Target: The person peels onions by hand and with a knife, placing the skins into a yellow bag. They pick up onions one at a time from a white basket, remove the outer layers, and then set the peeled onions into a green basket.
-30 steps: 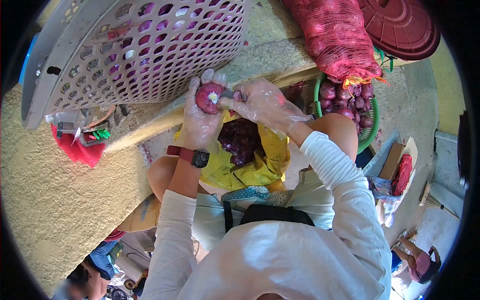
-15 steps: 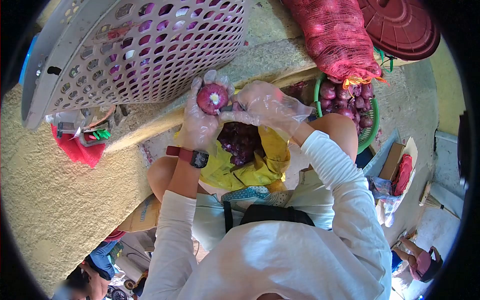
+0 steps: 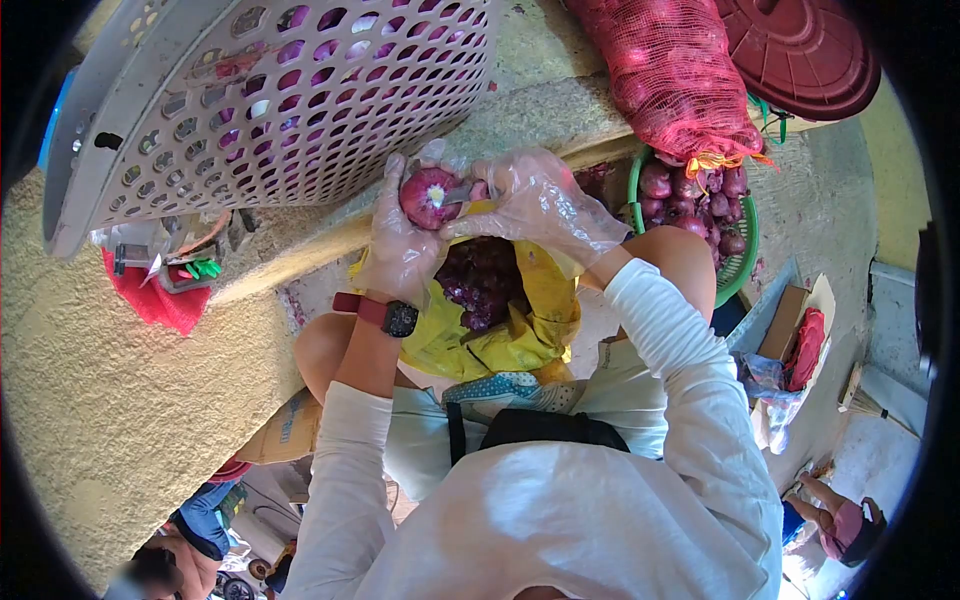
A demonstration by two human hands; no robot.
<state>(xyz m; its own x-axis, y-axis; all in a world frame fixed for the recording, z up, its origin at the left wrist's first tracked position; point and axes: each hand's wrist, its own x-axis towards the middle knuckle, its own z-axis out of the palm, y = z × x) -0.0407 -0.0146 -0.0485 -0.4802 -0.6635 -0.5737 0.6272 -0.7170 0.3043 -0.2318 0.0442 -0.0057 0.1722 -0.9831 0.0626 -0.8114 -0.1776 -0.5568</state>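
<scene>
My left hand (image 3: pixel 394 240), in a clear plastic glove with a dark red-strapped watch at the wrist, is closed around a red onion (image 3: pixel 420 205). A pale cut patch on the onion faces up. My right hand (image 3: pixel 545 205), gloved the same way, grips a small knife (image 3: pixel 457 194), its short blade against the onion; most of the handle is hidden by my fingers. Below both hands, a yellow sack (image 3: pixel 548 310) stands open between my knees, with dark onion skins (image 3: pixel 485 285) inside.
A large grey perforated basket (image 3: pixel 400 90) of onions stands at upper left. On the right are a green basket (image 3: pixel 752 255) of red onions, a red mesh sack (image 3: pixel 670 70) and a dark red lid (image 3: pixel 800 50). Other people (image 3: pixel 845 525) are at the lower edges.
The knife has moved up across the onion's top, near its pale patch. My right hand has shifted slightly up, and the onion has turned a little in my left hand.
</scene>
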